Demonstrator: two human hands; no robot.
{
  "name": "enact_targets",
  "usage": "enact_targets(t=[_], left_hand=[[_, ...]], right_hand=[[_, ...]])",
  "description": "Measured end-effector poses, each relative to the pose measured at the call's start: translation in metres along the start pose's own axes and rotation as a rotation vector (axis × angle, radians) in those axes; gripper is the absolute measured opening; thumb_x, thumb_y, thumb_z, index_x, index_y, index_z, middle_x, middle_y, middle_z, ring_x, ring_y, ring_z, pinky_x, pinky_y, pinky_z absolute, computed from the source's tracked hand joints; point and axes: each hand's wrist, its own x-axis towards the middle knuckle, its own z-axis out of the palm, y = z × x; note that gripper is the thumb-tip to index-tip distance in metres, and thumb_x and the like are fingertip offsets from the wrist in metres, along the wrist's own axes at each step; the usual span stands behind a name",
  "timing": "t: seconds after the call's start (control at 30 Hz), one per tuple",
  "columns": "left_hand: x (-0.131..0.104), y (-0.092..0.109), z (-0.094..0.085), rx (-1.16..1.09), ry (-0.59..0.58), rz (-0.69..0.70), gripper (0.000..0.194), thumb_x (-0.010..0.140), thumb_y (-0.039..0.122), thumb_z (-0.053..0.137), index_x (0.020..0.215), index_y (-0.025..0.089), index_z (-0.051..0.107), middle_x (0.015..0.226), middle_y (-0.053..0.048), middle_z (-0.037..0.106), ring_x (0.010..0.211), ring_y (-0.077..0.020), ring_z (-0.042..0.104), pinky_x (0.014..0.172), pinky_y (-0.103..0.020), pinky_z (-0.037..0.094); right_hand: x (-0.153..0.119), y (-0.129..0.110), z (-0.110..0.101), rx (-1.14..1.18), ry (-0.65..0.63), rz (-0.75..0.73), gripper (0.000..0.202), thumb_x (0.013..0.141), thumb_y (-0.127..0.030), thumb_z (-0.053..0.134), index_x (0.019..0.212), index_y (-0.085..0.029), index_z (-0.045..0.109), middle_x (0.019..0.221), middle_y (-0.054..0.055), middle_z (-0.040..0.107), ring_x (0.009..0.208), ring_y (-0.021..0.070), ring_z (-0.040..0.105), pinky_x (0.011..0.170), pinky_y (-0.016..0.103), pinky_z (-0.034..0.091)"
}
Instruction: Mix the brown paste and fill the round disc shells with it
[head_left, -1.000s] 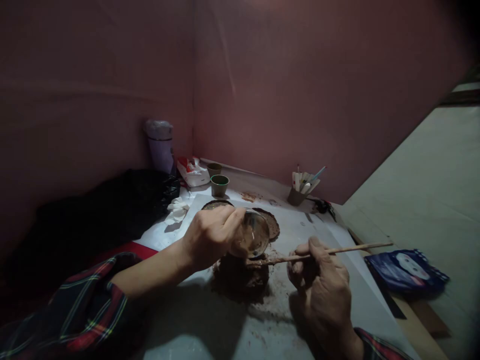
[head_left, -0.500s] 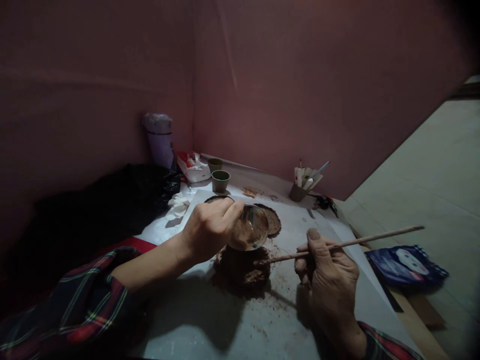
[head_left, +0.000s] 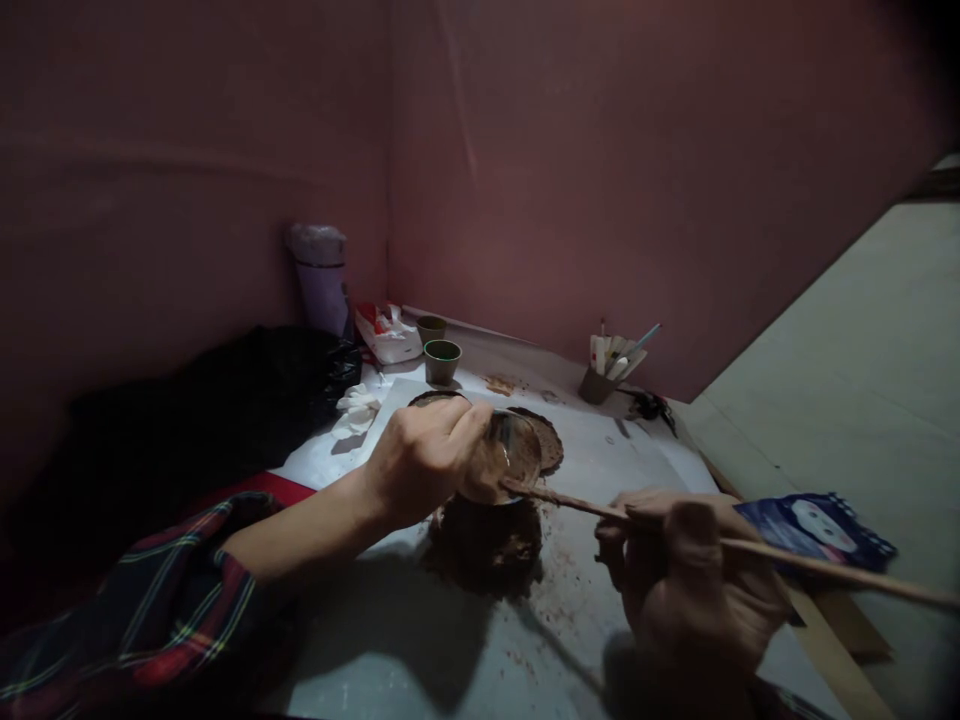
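Observation:
A clear round dish (head_left: 504, 455), smeared brown inside, is pinched at its left rim by my left hand (head_left: 424, 460) and tilted toward me. My right hand (head_left: 690, 570), somewhat blurred, is closed on a long thin brown-coated stick (head_left: 574, 502). The stick's tip rests at the dish's lower edge. Directly below the dish lies a dark brown clumpy mound (head_left: 487, 555) on the white sheet. A flat brown textured round piece (head_left: 550, 445) sits behind the dish, and another is partly hidden behind my left hand.
Two small cups (head_left: 442, 362) stand at the back beside a tissue pack (head_left: 390, 335). A pot of tools (head_left: 598, 384) is at the back right. Black plastic (head_left: 225, 410) and a purple bottle (head_left: 324, 290) are left; a blue pouch (head_left: 817, 532) lies right.
My right hand has shifted right and toward me, and the stick's tip has risen from the brown mound to the dish's lower edge. My left hand and the dish have barely moved.

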Motion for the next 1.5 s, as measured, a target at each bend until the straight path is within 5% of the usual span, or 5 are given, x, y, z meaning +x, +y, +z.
enact_targets(t=[0.2, 0.53, 1.2, 1.4, 1.5], left_hand=[[0.004, 0.004, -0.005, 0.004, 0.021, 0.063, 0.017, 0.089, 0.010, 0.042, 0.089, 0.005, 0.059, 0.063, -0.006, 0.061, 0.059, -0.0143, 0.058, 0.049, -0.024, 0.046], [0.002, 0.004, -0.003, -0.037, -0.008, 0.019, 0.017, 0.088, 0.008, 0.044, 0.091, 0.004, 0.059, 0.064, -0.007, 0.061, 0.059, -0.0156, 0.058, 0.049, -0.025, 0.047], [-0.001, 0.000, 0.000, -0.004, -0.006, -0.026, 0.018, 0.086, 0.008, 0.042, 0.087, 0.010, 0.060, 0.060, -0.003, 0.058, 0.055, -0.0127, 0.053, 0.047, -0.023, 0.039], [0.002, 0.006, -0.005, -0.063, -0.001, 0.025, 0.021, 0.090, 0.013, 0.040, 0.089, 0.006, 0.060, 0.062, -0.005, 0.059, 0.055, -0.0135, 0.054, 0.047, -0.023, 0.041], [0.001, 0.008, -0.004, -0.086, -0.019, 0.003, 0.020, 0.090, 0.014, 0.041, 0.088, 0.007, 0.060, 0.061, -0.004, 0.057, 0.053, -0.0126, 0.052, 0.047, -0.023, 0.041]], right_hand=[[-0.009, 0.003, 0.002, -0.468, -0.464, -0.189, 0.010, 0.082, -0.021, 0.062, 0.080, -0.019, 0.072, 0.071, 0.005, 0.069, 0.063, 0.0164, 0.063, 0.058, 0.027, 0.050], [0.005, 0.010, 0.001, 0.090, -0.013, 0.598, 0.029, 0.074, -0.042, 0.068, 0.069, -0.014, 0.063, 0.044, 0.000, 0.058, 0.035, 0.0087, 0.049, 0.031, 0.015, 0.036], [-0.009, -0.002, 0.001, -0.008, -0.068, -0.118, 0.021, 0.087, -0.024, 0.052, 0.071, -0.017, 0.065, 0.054, 0.001, 0.056, 0.048, 0.0137, 0.054, 0.041, 0.025, 0.039], [-0.014, 0.010, -0.004, -0.359, -0.470, -0.081, 0.009, 0.084, -0.019, 0.059, 0.085, -0.019, 0.068, 0.072, 0.003, 0.065, 0.063, 0.0143, 0.060, 0.055, 0.025, 0.048], [-0.013, 0.009, 0.000, -0.272, -0.329, 0.180, 0.018, 0.085, -0.030, 0.058, 0.074, -0.017, 0.066, 0.059, 0.001, 0.061, 0.051, 0.0110, 0.055, 0.045, 0.020, 0.043]])
